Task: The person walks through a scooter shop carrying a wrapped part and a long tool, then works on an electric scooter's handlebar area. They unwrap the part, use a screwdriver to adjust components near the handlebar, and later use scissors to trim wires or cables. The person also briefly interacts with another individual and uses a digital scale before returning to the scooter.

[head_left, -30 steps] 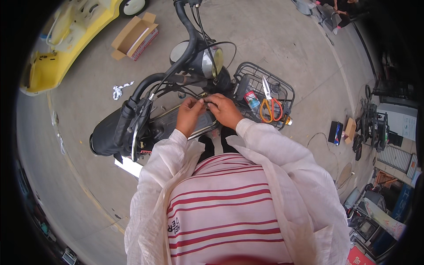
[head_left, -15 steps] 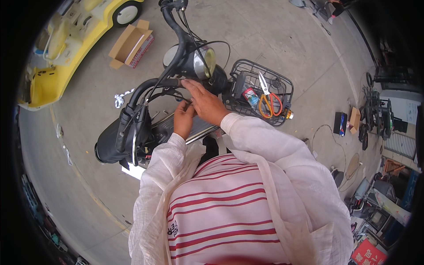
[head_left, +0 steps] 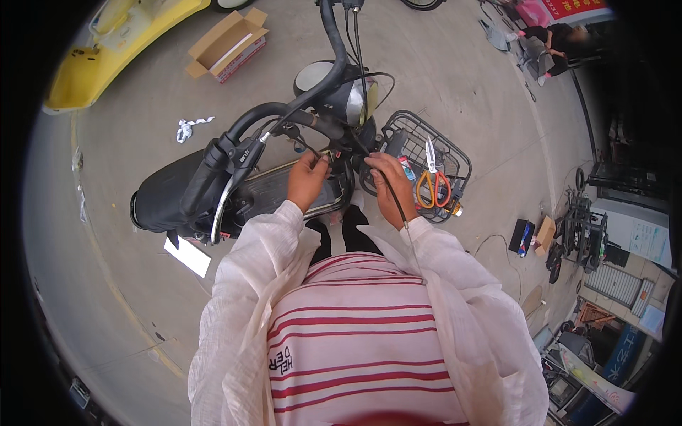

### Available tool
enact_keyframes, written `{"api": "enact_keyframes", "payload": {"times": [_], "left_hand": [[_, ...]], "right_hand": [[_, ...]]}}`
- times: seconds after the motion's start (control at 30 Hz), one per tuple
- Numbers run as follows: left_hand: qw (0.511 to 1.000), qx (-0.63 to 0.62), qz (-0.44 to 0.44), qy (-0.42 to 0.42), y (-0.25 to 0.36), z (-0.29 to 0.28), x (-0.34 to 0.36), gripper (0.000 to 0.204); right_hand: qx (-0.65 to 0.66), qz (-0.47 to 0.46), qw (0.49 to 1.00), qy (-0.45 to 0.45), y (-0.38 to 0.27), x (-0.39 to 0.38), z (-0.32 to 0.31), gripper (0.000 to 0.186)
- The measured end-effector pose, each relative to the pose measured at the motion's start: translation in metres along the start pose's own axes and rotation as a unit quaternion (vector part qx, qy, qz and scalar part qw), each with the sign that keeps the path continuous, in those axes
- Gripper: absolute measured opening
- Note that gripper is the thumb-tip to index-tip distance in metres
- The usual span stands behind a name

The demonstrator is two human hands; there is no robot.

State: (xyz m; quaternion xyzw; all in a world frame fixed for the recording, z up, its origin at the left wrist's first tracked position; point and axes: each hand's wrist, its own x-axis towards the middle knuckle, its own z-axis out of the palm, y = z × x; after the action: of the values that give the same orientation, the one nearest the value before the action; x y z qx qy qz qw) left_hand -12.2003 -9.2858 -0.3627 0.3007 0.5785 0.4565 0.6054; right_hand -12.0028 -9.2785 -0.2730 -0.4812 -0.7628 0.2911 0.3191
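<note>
An electric scooter lies below me, with its black handlebar [head_left: 266,112] and brake lever [head_left: 229,186] at the left. My left hand [head_left: 305,183] is closed, its fingertips pinching a thin black cable [head_left: 307,145] beside the bar. To its right my right hand [head_left: 393,190] is closed round a longer black cable [head_left: 399,204], which trails down past my wrist onto my shirt. Beyond my hands is the round headlight [head_left: 355,101]. Right of my right hand, the wire basket [head_left: 460,153] holds scissors [head_left: 430,174] with orange and red handles and a small red-and-blue packet [head_left: 407,168].
An open cardboard box [head_left: 229,46] stands on the concrete near a yellow vehicle [head_left: 114,67]. A white twisted strip [head_left: 192,129] lies left of the bar, a white sheet [head_left: 187,256] under the scooter's black seat [head_left: 167,186]. Small boxes [head_left: 534,236] and machinery stand right; a person [head_left: 553,51] sits far right.
My hands have moved apart, and my right hand has left the handlebar grip and now holds the long cable. My view has shifted, so the scooter and floor items appear in different places.
</note>
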Motion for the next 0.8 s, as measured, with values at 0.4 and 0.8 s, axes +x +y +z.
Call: {"api": "enact_keyframes", "payload": {"times": [0.4, 0.8], "left_hand": [[0.986, -0.152, 0.0, -0.066, -0.013, -0.001, 0.004, 0.025], [0.98, -0.192, -0.037, -0.023, -0.058, 0.019, 0.078, 0.022]], "right_hand": [[0.024, 0.014, 0.999, 0.023, -0.009, 0.019, 0.0, 0.018], [0.173, 0.131, 0.976, 0.022, 0.012, 0.002, -0.008, 0.021]]}}
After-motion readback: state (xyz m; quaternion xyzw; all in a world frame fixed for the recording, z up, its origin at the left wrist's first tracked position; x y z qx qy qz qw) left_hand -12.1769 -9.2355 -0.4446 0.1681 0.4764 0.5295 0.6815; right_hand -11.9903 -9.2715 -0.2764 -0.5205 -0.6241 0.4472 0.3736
